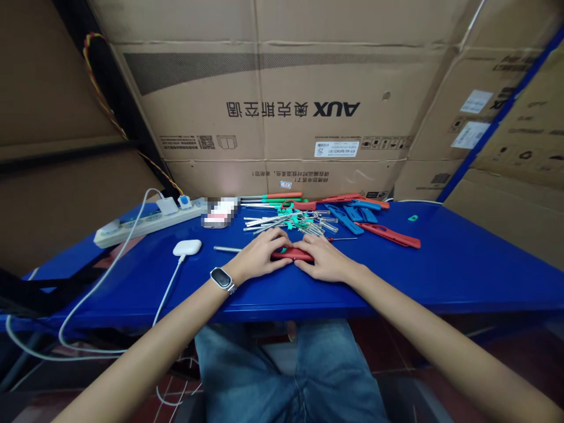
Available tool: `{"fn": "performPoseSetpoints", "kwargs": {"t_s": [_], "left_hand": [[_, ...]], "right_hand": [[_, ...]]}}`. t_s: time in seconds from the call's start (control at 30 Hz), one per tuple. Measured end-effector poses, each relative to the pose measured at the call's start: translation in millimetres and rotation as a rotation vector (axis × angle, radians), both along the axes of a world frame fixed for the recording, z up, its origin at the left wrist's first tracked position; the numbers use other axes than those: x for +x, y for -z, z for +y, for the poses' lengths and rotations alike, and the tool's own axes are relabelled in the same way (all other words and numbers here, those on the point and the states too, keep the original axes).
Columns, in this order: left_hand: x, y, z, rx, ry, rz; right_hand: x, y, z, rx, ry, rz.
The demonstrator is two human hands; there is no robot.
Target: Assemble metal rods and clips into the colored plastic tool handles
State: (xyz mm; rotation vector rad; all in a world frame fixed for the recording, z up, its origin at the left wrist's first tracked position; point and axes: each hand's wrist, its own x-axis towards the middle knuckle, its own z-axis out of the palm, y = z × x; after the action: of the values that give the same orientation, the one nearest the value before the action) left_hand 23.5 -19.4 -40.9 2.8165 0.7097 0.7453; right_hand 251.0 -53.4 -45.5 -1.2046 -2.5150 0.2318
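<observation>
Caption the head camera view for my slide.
On a blue table, left hand and right hand hold a red handle near scattered tools.

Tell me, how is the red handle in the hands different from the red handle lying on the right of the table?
The held red handle is gripped by the left hand and right hand; the loose red handle lies untouched. Fingers hide most of the held one; the loose one shows whole. The held one lies crosswise; the loose one slants. Both are red, on the blue table.
</observation>
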Motion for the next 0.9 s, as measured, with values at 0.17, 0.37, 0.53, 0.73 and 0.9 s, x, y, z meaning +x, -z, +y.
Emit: {"fn": "performPoseSetpoints", "kwargs": {"t_s": [0.17, 0.37, 0.53, 0.73, 0.9], "left_hand": [[-1, 4.1, 3, -0.02, -0.049, 0.037], [0, -0.4, -2, -0.009, -0.1, 0.02], [1, -3.2, -2, 0.036, -0.093, -0.005], [10, -15.2, 7, 0.013, -0.039, -0.008], [6, -11.6, 13, -0.097, 0.016, 0.087]], "right_hand": [[12, -0.4, 7, 0.012, 0.055, 0.147], [43, -2.5, 17, 0.143, 0.307, 0.066], [53, -2.9, 21, 0.062, 0.31, -0.008], [48, -11.6, 34, -0.069, 0.256, 0.083], [34, -24.6, 44, -0.163, 0.274, 0.474]]}}
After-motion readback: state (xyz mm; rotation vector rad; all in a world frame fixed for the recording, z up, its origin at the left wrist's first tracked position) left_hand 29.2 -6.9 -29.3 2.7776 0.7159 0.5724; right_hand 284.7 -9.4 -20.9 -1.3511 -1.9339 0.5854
